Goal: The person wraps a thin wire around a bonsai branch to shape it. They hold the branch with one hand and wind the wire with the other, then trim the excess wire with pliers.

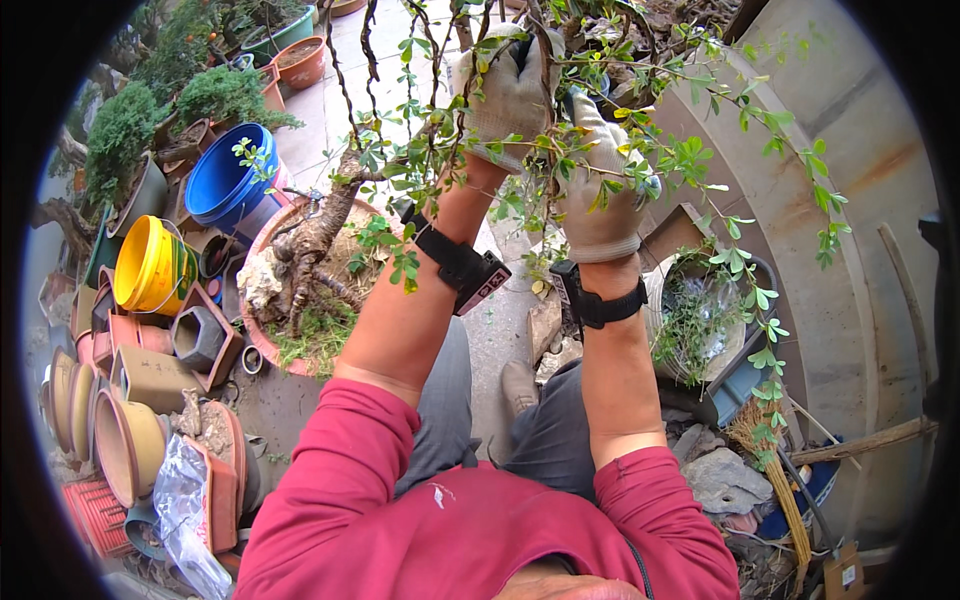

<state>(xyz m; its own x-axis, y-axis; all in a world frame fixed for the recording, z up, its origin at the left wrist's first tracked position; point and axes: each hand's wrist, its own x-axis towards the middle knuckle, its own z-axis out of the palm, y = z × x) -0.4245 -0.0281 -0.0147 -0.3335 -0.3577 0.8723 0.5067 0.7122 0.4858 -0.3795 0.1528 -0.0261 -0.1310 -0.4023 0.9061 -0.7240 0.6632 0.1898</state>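
Observation:
Both my hands wear pale knit work gloves and reach up into the hanging, leafy branches of a potted plant. My left hand (508, 100) is closed around a thin brown branch (545, 60) near the top of the view. Just right of it and slightly lower, my right hand (605, 190) is closed among the leaves; foliage covers its fingertips, so what it grips cannot be made out. Long leafy shoots (735, 165) droop to the right. A thick, gnarled trunk (325, 225) rises from a round pinkish pot (262, 335) to the left of my left forearm.
Blue (222, 180) and yellow (148, 262) buckets stand at the left among several stacked pots (128, 445). On the right, a white bucket (655, 310) holds green clippings (697, 315). Rocks (728, 480) and a straw broom (780, 480) lie below it, beside a curved wall (850, 230).

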